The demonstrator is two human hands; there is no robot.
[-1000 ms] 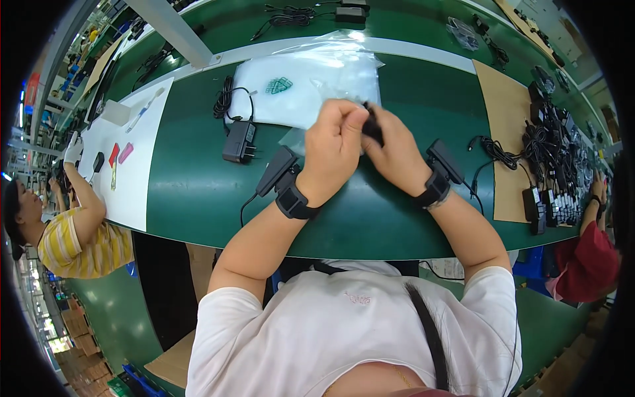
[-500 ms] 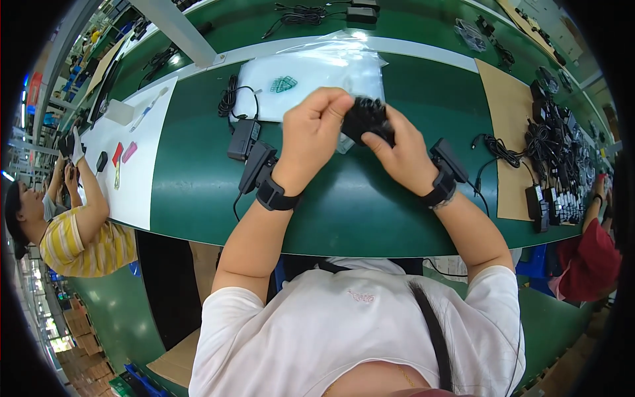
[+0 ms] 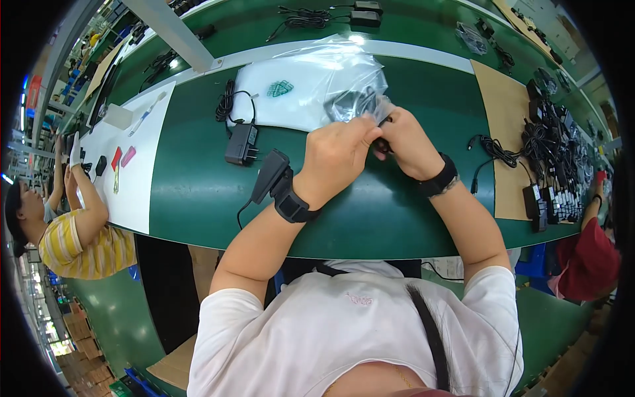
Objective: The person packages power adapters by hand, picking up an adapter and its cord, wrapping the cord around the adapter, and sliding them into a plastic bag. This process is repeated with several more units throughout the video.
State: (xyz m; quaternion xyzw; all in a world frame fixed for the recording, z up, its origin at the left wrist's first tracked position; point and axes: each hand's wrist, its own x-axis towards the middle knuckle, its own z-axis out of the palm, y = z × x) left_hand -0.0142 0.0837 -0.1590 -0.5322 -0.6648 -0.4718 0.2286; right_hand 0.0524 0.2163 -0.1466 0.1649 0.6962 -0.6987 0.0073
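Both hands meet over the middle of the table at the mouth of a clear plastic bag (image 3: 360, 73). My left hand (image 3: 338, 155) is closed, pinching the bag's near edge. Beside it, my right hand (image 3: 409, 142) is curled round the gathered plastic and a small black part, partly hidden by the fingers. Dark cable loops (image 3: 350, 102) show through the film just beyond my fingers. A stack of flat bags (image 3: 281, 109) with a green printed mark lies under it. To the left lies a black power adapter (image 3: 241, 144) with a coiled cable (image 3: 227, 106).
A brown cardboard sheet (image 3: 506, 185) on the right carries many black adapters and cables (image 3: 546, 139). On the left, a white sheet (image 3: 132, 188) holds a brush and small red and pink items. A grey post (image 3: 175, 36) rises at the back left. Co-workers sit at both sides.
The black cable bundle held up between my hands now appears under clear film. Both hands came nearer and closer together, and the bag's edge has been drawn toward them.
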